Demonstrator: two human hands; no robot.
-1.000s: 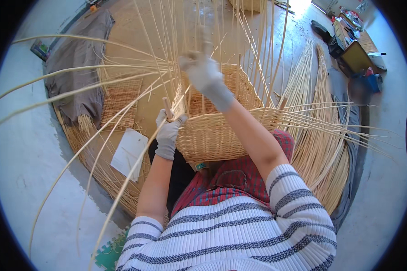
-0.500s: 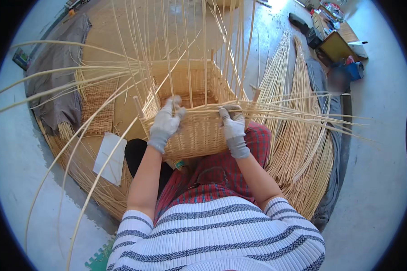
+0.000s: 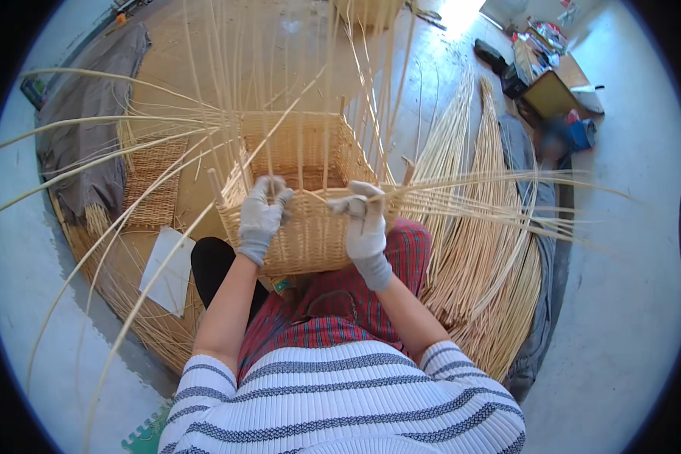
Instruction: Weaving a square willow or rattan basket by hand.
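A half-woven wicker basket rests against my lap, its long upright rods rising from the rim. My left hand, in a pale work glove with a grey cuff, curls its fingers over the near rim left of the middle. On the near rim's right half, my gloved right hand is closed with thumb and fingers pinching a wicker strand at the rim. Long loose weavers fan out from both sides of the basket. The bottom inside is partly hidden by the near wall.
Bundles of peeled rods lie on the floor to my right. On the left are a dark cloth over more rods, a flat woven panel and a white sheet. A box of odds and ends stands far right.
My right hand has moved left along the rim and turned, its fingers now pinching a strand. The left hand stays on the rim. The whole view has shifted slightly.
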